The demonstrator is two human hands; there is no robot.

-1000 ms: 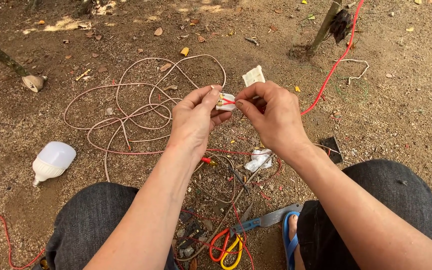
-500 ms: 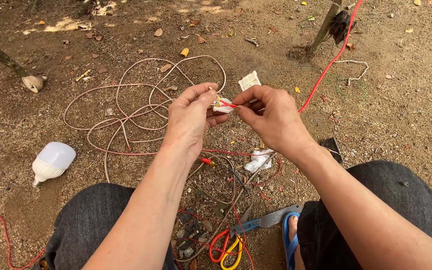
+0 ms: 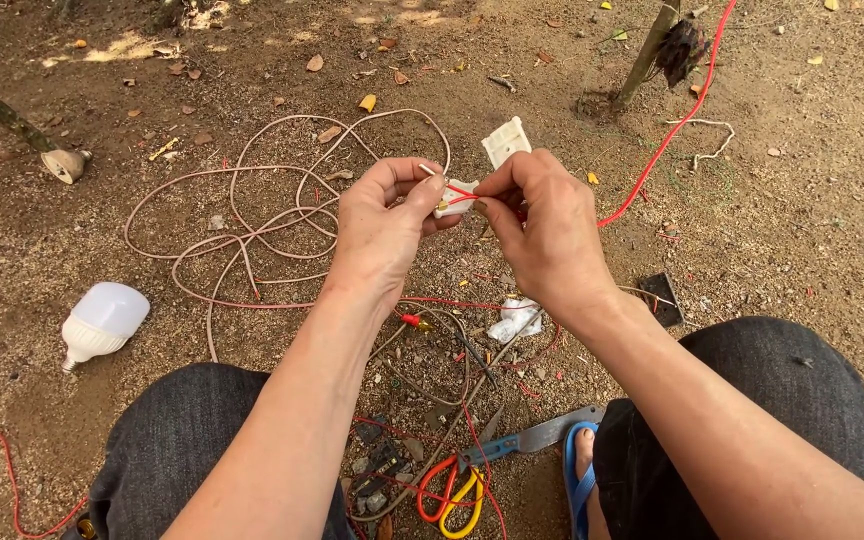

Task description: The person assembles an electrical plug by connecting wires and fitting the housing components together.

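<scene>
A person seated on bare dirt ground (image 3: 802, 220) works with both hands raised above the knees. The left hand (image 3: 384, 222) is closed around a small white electrical fitting (image 3: 452, 200), thumb and fingers pinching it at chest height over the ground. The right hand (image 3: 544, 225) is pinched shut on a thin red wire (image 3: 464, 194) whose end meets the fitting — the two hands nearly touching at that point.

Beyond the hands lies a loose tangle of pale pink cable (image 3: 252, 220), and just past the right hand's knuckles a white plastic cover piece (image 3: 505, 141) rests on the dirt. A long red cable (image 3: 672, 125) runs up toward a thin stake (image 3: 647, 50). To the left sit a white LED bulb (image 3: 102, 322) and a lamp socket (image 3: 64, 164). Between the knees — a clutter of wire scraps, a blue-handled knife (image 3: 532, 438) and red-and-yellow-handled pliers (image 3: 452, 495). A blue sandal (image 3: 577, 480) shows beside the right leg.
</scene>
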